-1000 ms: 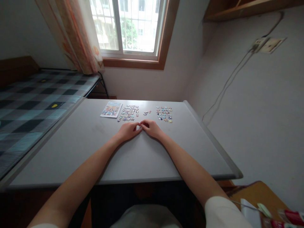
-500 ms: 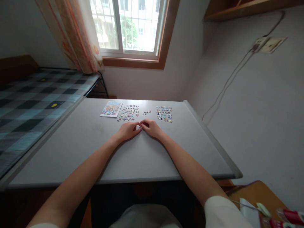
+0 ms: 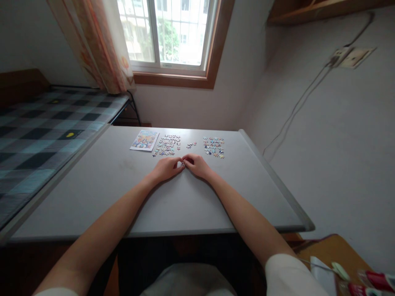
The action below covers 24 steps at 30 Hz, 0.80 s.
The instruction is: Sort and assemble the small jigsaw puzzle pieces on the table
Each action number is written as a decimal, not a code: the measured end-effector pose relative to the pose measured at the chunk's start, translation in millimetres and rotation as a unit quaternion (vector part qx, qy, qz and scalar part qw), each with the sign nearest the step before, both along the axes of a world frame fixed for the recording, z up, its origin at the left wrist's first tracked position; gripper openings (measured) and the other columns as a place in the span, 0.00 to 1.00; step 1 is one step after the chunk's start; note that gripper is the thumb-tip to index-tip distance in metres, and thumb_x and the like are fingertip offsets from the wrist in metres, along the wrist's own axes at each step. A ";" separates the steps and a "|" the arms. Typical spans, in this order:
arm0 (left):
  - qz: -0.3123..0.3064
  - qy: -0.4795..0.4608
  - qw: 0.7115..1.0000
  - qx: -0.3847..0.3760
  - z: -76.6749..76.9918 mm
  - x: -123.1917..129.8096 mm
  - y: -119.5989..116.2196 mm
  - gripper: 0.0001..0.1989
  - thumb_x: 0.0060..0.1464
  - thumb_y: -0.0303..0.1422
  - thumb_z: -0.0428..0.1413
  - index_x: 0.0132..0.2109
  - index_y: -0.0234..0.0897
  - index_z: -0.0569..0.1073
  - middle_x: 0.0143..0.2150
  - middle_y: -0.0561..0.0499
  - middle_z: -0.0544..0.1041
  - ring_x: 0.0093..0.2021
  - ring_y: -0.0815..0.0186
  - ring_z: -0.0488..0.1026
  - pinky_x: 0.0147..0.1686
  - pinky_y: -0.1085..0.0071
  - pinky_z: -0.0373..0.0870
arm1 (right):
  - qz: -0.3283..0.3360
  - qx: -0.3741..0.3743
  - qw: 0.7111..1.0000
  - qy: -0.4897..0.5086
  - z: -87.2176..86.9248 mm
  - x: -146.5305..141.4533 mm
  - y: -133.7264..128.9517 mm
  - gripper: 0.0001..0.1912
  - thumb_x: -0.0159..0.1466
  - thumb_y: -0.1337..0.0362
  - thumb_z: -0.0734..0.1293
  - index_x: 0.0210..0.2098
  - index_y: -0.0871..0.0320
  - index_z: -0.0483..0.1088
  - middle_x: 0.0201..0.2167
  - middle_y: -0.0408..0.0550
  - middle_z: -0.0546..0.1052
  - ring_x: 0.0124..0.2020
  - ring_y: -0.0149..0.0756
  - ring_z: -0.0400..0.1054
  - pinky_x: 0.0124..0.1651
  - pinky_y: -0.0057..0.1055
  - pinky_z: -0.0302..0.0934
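My left hand (image 3: 167, 168) and my right hand (image 3: 196, 165) meet fingertip to fingertip over the middle of the white table (image 3: 185, 205). Both are pinched closed on small jigsaw puzzle pieces (image 3: 183, 163), mostly hidden by the fingers. Just beyond my left hand lie rows of loose puzzle pieces (image 3: 168, 145). A second group of pieces (image 3: 214, 147) is spread past my right hand. Between these groups sits a small cluster of pieces (image 3: 191, 144). The printed picture sheet (image 3: 144, 140) lies flat at the far left of the pieces.
A bed with a checked cover (image 3: 61, 119) stands along the left side. At the lower right, a wooden surface (image 3: 336, 246) holds a white object and red-and-clear items. A cable (image 3: 291, 115) hangs down the right wall from a socket (image 3: 352, 57).
Both hands stay together in nearly the same place, still pinching at the fingertips. The view has shifted very slightly; the loose pieces and sheet lie as before.
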<state>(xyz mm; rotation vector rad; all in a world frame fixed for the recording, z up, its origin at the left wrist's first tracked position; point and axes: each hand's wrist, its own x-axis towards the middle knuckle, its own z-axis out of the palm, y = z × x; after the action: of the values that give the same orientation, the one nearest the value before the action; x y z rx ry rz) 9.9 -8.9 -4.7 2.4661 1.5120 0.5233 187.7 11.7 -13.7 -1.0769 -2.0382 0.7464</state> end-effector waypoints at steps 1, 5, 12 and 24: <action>0.000 0.000 1.000 0.000 0.0 -0.1 0.0 0.16 0.55 0.45 0.48 0.40 0.40 0.74 0.26 0.53 0.74 0.26 0.68 0.67 0.26 0.74 0.55 | 0.000 -0.001 1.000 0.001 -0.1 0.1 0.0 0.09 0.59 0.66 0.63 0.36 0.60 0.74 0.30 0.45 0.76 0.30 0.29 0.66 0.36 0.26 0.59; -0.002 0.002 1.000 -0.003 0.4 -0.3 -0.1 0.16 0.55 0.45 0.48 0.41 0.40 0.74 0.27 0.53 0.74 0.26 0.68 0.67 0.26 0.74 0.55 | -0.001 -0.002 1.000 0.000 0.1 0.1 0.1 0.09 0.59 0.66 0.62 0.36 0.61 0.74 0.29 0.45 0.76 0.29 0.29 0.65 0.35 0.26 0.59; -0.002 0.004 1.000 -0.001 0.8 0.0 -0.3 0.16 0.56 0.45 0.47 0.40 0.40 0.74 0.27 0.52 0.74 0.26 0.68 0.67 0.26 0.74 0.55 | 0.003 0.003 1.000 -0.002 -0.4 0.2 0.4 0.09 0.59 0.66 0.62 0.36 0.60 0.74 0.29 0.45 0.75 0.28 0.29 0.65 0.34 0.25 0.58; -0.006 0.005 1.000 0.002 2.1 0.3 -0.7 0.15 0.55 0.44 0.48 0.39 0.40 0.73 0.25 0.53 0.73 0.26 0.68 0.67 0.26 0.74 0.54 | 0.004 0.002 1.000 0.000 -2.4 0.3 1.4 0.09 0.59 0.66 0.62 0.35 0.61 0.74 0.29 0.45 0.76 0.29 0.29 0.65 0.35 0.26 0.58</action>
<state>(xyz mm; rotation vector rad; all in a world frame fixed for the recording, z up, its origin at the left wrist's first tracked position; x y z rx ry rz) 10.3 -9.7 -2.6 2.4836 1.5004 0.5134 188.0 13.1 -16.1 -1.0669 -2.0440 0.7454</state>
